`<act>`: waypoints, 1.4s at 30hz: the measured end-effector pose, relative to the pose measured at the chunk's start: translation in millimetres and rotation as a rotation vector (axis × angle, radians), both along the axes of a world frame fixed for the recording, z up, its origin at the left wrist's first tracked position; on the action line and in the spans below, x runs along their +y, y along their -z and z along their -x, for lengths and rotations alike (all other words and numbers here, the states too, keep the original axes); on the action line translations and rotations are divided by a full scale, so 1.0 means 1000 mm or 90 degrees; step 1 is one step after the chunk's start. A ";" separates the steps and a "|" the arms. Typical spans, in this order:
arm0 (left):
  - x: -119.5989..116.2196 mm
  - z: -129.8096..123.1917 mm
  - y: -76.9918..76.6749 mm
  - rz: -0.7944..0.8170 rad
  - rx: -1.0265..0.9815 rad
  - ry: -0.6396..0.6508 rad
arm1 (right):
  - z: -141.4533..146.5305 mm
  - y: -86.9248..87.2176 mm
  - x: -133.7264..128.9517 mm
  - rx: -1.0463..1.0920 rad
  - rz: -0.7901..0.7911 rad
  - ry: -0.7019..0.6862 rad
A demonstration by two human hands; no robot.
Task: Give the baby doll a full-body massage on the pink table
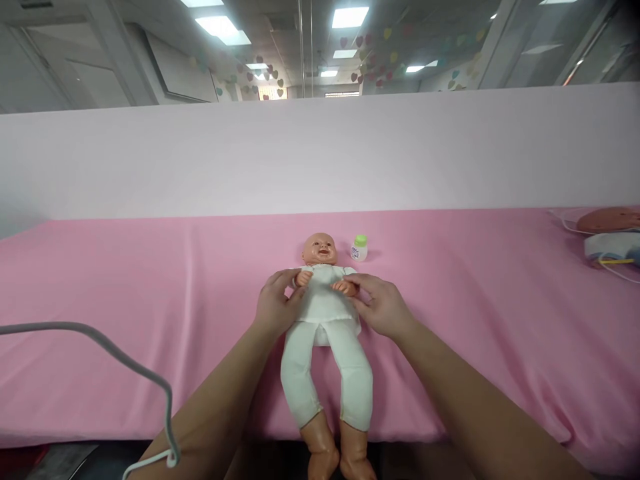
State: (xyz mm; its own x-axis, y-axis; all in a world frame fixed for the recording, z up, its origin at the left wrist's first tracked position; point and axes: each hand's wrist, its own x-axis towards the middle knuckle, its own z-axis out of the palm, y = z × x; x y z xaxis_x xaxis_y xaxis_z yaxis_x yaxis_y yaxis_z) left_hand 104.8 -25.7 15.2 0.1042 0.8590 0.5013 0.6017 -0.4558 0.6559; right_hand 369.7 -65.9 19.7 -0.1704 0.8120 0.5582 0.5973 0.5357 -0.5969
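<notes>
A baby doll [325, 297] in a white top and white trousers lies on its back on the pink sheet, head away from me and bare feet over the near edge. My left hand [279, 301] is closed round the doll's arm at the left of the picture, near its wrist. On the other side, my right hand [381, 305] holds the doll's other arm by the wrist between thumb and fingers. Both doll hands rest above its chest. Beside the doll's head stands a small clear bottle [359, 248] with a green cap.
The pink sheet [125, 287] covers the table, with a white wall [320, 157] behind it and glass above. At the far right lie another doll part [607, 220] and a bagged item [613, 247]. A grey cable [125, 360] curves across the lower left.
</notes>
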 end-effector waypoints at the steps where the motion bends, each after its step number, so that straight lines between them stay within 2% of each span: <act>1: -0.001 -0.002 0.000 -0.013 0.055 0.017 | 0.003 -0.001 -0.001 -0.061 -0.017 -0.027; 5: -0.002 -0.004 0.002 -0.018 0.171 0.054 | 0.008 0.003 0.000 -0.187 -0.060 -0.081; 9: -0.004 -0.005 -0.001 0.011 0.147 0.083 | 0.012 0.004 0.000 -0.204 -0.047 -0.090; 11: -0.005 -0.007 -0.004 0.039 0.041 0.080 | 0.012 0.002 -0.003 -0.169 -0.038 -0.087; 13: -0.004 -0.007 -0.006 0.075 -0.111 0.061 | 0.009 -0.001 -0.003 -0.079 -0.001 -0.068; 16: 0.004 -0.001 -0.007 0.123 -0.328 0.024 | -0.002 0.001 0.004 0.171 0.071 0.016; 18: 0.014 0.007 -0.005 0.153 -0.458 -0.013 | -0.016 0.007 0.015 0.338 0.103 0.082; 20: 0.027 0.018 0.000 0.197 -0.575 -0.073 | -0.032 0.015 0.029 0.448 0.147 0.142; 23: 0.046 0.032 0.010 0.281 -0.685 -0.175 | -0.056 0.029 0.047 0.530 0.255 0.225; 26: 0.059 0.042 0.018 0.347 -0.722 -0.230 | -0.071 0.039 0.055 0.552 0.347 0.274; 30: 0.064 0.045 0.022 0.368 -0.738 -0.239 | -0.078 0.044 0.058 0.573 0.446 0.279; 32: 0.061 0.044 0.020 0.355 -0.725 -0.229 | -0.076 0.042 0.057 0.586 0.440 0.262; 34: 0.054 0.041 0.017 0.306 -0.674 -0.214 | -0.070 0.038 0.053 0.556 0.372 0.259; 37: 0.035 0.030 0.008 0.190 -0.498 -0.165 | -0.052 0.025 0.041 0.415 0.225 0.248; 39: 0.021 0.020 0.000 0.133 -0.384 -0.100 | -0.036 0.015 0.029 0.315 0.152 0.182; 42: 0.003 0.003 -0.008 0.094 -0.301 -0.022 | -0.013 0.004 0.012 0.163 0.084 0.082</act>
